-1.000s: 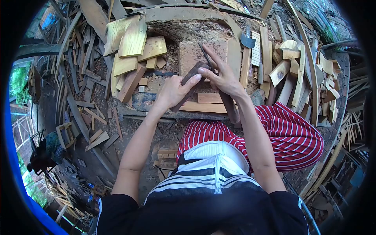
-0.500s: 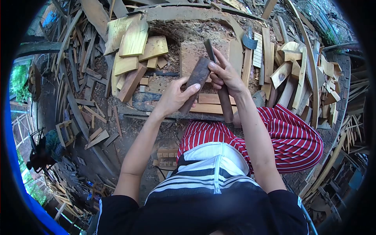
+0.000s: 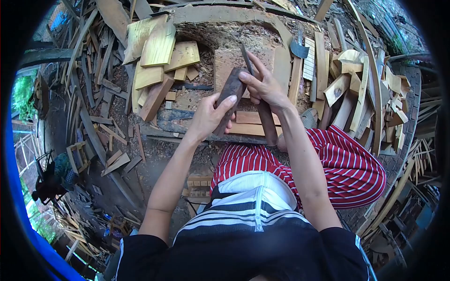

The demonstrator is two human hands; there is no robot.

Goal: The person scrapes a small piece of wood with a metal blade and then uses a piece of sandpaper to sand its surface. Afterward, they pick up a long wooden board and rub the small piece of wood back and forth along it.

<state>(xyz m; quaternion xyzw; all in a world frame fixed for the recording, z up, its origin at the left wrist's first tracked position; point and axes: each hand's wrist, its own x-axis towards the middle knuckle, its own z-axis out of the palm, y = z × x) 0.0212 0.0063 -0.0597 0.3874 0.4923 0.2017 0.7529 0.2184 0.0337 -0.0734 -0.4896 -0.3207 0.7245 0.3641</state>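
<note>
My left hand [image 3: 209,114] is closed around the lower part of a dark brown rectangular block [image 3: 232,85], thumb along its face. The block slants up and to the right. My right hand [image 3: 267,89] grips a chisel-like tool with a narrow dark flat blade [image 3: 246,58] pointing away from me and a round brown wooden handle [image 3: 266,122] hanging down toward my lap. Its thumb also rests at the block's upper end. Block and blade are close together; whether they touch is hard to tell. Below them lies a light reddish wood piece [image 3: 258,129].
A worn wooden workbench [image 3: 225,16] stands before me, with a thick board [image 3: 225,63] on it. Yellowish wood blocks [image 3: 159,44] are piled at left. A dark curved blade [image 3: 299,50] lies at right, beside many offcuts [image 3: 337,89]. More scrap wood [image 3: 117,164] litters the ground.
Both hands have shifted slightly left with the block and the tool. The blade has turned and now looks narrower, nearly edge-on. The block stands a little more upright.
</note>
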